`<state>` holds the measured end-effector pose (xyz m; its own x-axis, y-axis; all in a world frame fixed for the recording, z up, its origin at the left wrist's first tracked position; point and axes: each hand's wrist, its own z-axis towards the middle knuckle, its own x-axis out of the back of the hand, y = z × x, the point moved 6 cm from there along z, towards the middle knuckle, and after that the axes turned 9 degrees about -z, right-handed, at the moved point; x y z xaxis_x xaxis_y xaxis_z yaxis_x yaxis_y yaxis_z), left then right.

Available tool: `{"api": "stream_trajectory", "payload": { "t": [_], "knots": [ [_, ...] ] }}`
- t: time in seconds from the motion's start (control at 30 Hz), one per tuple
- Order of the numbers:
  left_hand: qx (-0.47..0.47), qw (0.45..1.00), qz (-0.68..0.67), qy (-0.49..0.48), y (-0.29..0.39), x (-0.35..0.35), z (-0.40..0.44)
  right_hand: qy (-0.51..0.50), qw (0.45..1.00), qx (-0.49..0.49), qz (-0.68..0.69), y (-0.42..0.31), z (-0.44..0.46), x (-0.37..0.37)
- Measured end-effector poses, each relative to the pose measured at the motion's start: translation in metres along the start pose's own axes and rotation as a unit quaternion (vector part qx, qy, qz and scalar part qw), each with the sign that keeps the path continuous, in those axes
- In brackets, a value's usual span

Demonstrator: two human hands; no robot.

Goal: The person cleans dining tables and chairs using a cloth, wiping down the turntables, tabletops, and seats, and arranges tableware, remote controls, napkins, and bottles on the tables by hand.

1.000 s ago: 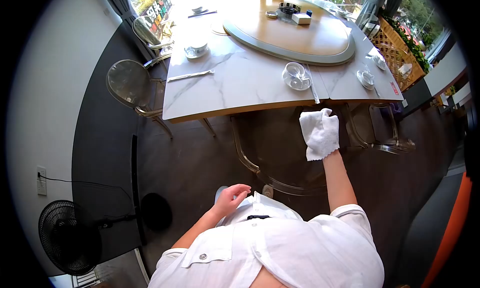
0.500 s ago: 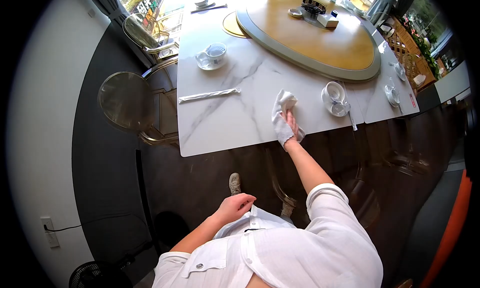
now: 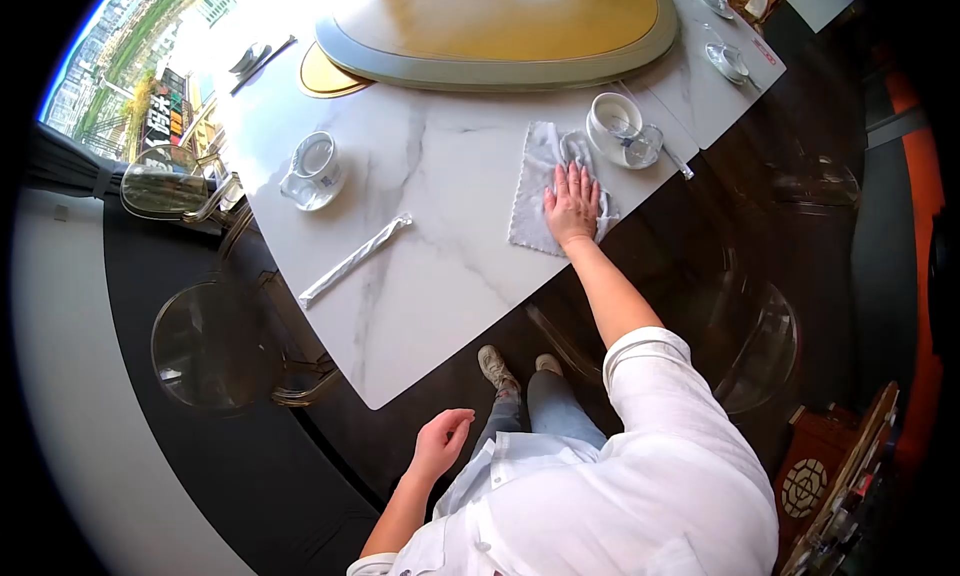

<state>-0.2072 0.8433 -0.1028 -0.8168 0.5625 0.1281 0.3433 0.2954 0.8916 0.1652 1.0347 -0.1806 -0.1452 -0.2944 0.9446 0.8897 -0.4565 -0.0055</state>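
Since the last frame, the white cloth (image 3: 535,191) has gone from bunched around the right hand (image 3: 573,204) to mostly spread out on the marble tabletop (image 3: 450,226), its lower corner at the front edge. That hand lies open on it, fingers extended, pressing rather than gripping. Just right of the cloth, a white bowl (image 3: 612,108) stands on a saucer, a clear piece against its front; I cannot tell what the bowl holds. Farther left stands a film-wrapped cup (image 3: 315,154). Bare marble stretches from the cloth to the wrapped chopsticks (image 3: 355,261), and another strip reaches the turntable (image 3: 500,26). Off the tabletop's edge, the left hand (image 3: 440,443) hangs loosely half open, apparently empty.
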Motion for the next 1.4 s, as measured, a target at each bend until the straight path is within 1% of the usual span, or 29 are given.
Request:
{"api": "stream_trajectory", "payload": {
  "t": [0.07,0.1,0.17,0.2,0.3,0.43,0.5,0.53,0.57,0.63,0.67,0.7,0.73,0.77,0.8,0.87,0.93,0.97,1.0,1.03,1.07,1.1,1.13,1.17,1.2,1.23,1.3,1.37,1.4],
  "knots": [
    [-0.041,0.994,0.043,-0.091,0.027,-0.019,0.028,0.007,1.000,0.014,0.020,-0.009,-0.030,0.022],
    [-0.049,0.992,0.046,-0.108,0.033,-0.028,0.046,-0.004,0.999,0.033,0.036,-0.014,-0.050,0.030],
    [-0.136,0.968,0.122,-0.174,0.061,-0.047,0.081,-0.011,0.992,0.099,0.082,-0.026,-0.078,0.047],
    [-0.140,0.959,0.137,-0.204,0.070,-0.060,0.100,-0.034,0.987,0.133,0.088,-0.024,-0.090,0.044],
    [-0.187,0.932,0.187,-0.249,0.113,-0.089,0.156,-0.072,0.967,0.191,0.154,-0.006,-0.068,0.037],
    [-0.219,0.907,0.236,-0.270,0.173,-0.128,0.216,-0.054,0.973,0.145,0.174,0.016,0.020,0.010],
    [-0.280,0.900,0.197,-0.270,0.202,-0.148,0.237,-0.035,0.989,0.016,0.141,0.029,0.058,-0.001],
    [-0.286,0.898,0.197,-0.271,0.207,-0.162,0.248,-0.017,0.992,-0.005,0.126,0.026,0.055,-0.004],
    [-0.285,0.894,0.203,-0.278,0.216,-0.168,0.262,-0.021,0.991,0.005,0.132,0.014,0.052,-0.002],
    [-0.330,0.884,0.198,-0.264,0.225,-0.191,0.288,-0.040,0.980,0.059,0.185,-0.008,0.022,0.008],
    [-0.324,0.891,0.200,-0.248,0.226,-0.200,0.300,-0.057,0.962,0.099,0.249,-0.020,-0.003,0.019],
    [-0.291,0.908,0.176,-0.244,0.228,-0.208,0.311,-0.075,0.937,0.130,0.316,-0.021,-0.023,0.029],
    [-0.296,0.902,0.191,-0.248,0.229,-0.221,0.320,-0.101,0.910,0.157,0.370,-0.017,-0.042,0.034],
    [-0.302,0.895,0.209,-0.252,0.231,-0.231,0.326,-0.139,0.896,0.179,0.382,-0.011,-0.054,0.032],
    [-0.300,0.895,0.210,-0.252,0.232,-0.238,0.332,-0.193,0.902,0.226,0.312,-0.005,-0.061,0.019],
    [-0.330,0.879,0.218,-0.267,0.233,-0.253,0.336,-0.339,0.876,0.186,0.289,0.025,-0.060,-0.025],
    [-0.378,0.855,0.226,-0.274,0.235,-0.258,0.336,-0.423,0.834,0.112,0.337,0.047,-0.050,-0.058],
    [-0.406,0.843,0.229,-0.269,0.234,-0.257,0.336,-0.266,0.937,0.079,0.212,0.061,-0.032,-0.055],
    [-0.400,0.847,0.233,-0.260,0.230,-0.252,0.334,-0.092,0.992,0.040,0.081,0.071,-0.020,-0.042],
    [-0.403,0.848,0.236,-0.252,0.226,-0.246,0.334,0.092,0.994,-0.004,-0.050,0.072,-0.011,-0.020],
    [-0.396,0.858,0.242,-0.220,0.221,-0.238,0.331,-0.109,0.985,0.002,-0.136,0.058,-0.012,-0.018],
    [-0.390,0.869,0.246,-0.183,0.215,-0.229,0.325,-0.099,0.986,0.019,-0.134,0.034,-0.021,-0.009],
    [-0.369,0.873,0.301,-0.105,0.212,-0.218,0.313,-0.103,0.991,0.063,-0.065,0.005,-0.034,0.002],
    [-0.338,0.888,0.293,-0.106,0.214,-0.206,0.303,-0.112,0.988,0.108,0.004,-0.021,-0.052,0.011],
    [-0.341,0.888,0.271,-0.146,0.208,-0.194,0.296,-0.124,0.978,0.151,0.069,-0.041,-0.070,0.017],
    [-0.345,0.885,0.250,-0.187,0.202,-0.179,0.290,-0.099,0.973,0.176,0.112,-0.053,-0.068,0.021],
    [-0.360,0.877,0.260,-0.184,0.185,-0.147,0.276,-0.052,0.953,0.231,0.190,-0.075,-0.066,0.027],
    [-0.351,0.889,0.237,-0.174,0.168,-0.109,0.262,-0.100,0.946,0.275,0.140,-0.078,-0.018,0.012],
    [-0.316,0.906,0.239,-0.149,0.160,-0.086,0.255,-0.058,0.955,0.244,0.157,-0.075,0.011,-0.002]
  ]
}}
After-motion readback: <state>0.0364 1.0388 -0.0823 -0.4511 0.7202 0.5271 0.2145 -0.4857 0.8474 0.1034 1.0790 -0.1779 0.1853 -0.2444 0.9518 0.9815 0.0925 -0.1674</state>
